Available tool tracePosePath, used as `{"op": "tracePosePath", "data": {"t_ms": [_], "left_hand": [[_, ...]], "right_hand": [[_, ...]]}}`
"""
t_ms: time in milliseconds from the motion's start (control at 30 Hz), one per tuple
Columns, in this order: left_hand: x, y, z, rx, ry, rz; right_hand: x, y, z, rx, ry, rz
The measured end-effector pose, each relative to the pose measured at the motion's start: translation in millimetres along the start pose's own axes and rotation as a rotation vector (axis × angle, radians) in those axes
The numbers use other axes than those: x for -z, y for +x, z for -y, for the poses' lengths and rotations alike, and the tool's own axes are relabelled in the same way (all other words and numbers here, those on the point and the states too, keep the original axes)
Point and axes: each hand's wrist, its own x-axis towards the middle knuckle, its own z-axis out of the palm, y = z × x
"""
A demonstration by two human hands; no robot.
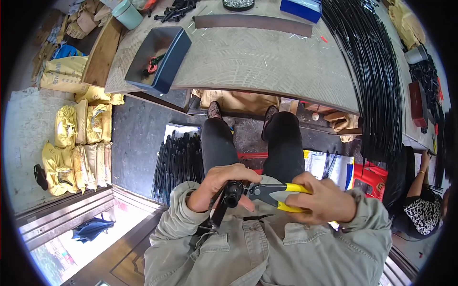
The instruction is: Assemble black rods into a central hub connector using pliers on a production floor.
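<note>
My left hand (pixel 217 182) is closed around a black tubular piece (pixel 232 193) with a round, knobbed end that faces up towards me. A dark flat part runs down from it beside the wrist. My right hand (pixel 327 200) grips pliers (pixel 265 192) with yellow handles and a dark grey head. Their jaws point left and reach the side of the black piece, close to my left fingers. Whether the jaws bite on anything is too small to tell. Both hands are above my lap.
Ahead stands a worktable (pixel 267 66) with a grey bin (pixel 164 62), a flat metal strip (pixel 253 25) and a large bundle of black rods (pixel 369 71). More black rods (pixel 179 159) lie at floor level on the left. Yellow sacks (pixel 76 164) line the left wall. Another person (pixel 424 205) sits at right.
</note>
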Motion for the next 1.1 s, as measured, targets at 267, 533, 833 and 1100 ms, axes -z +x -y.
{"op": "tracePosePath", "data": {"t_ms": [267,533,833,1100], "left_hand": [[-11,-2,11,-0.13,0.036,-0.117],[-11,-4,-3,0.032,0.03,-0.192],[-10,-7,5,-0.061,0.061,-0.188],[-7,-9,3,-0.039,0.039,-0.159]], "right_hand": [[-24,4,-5,-0.083,-0.203,-0.124],[15,24,13,0.008,-0.499,-0.094],[32,33,30,-0.011,-0.621,0.08],[44,34,36,-0.117,-0.46,0.322]]}}
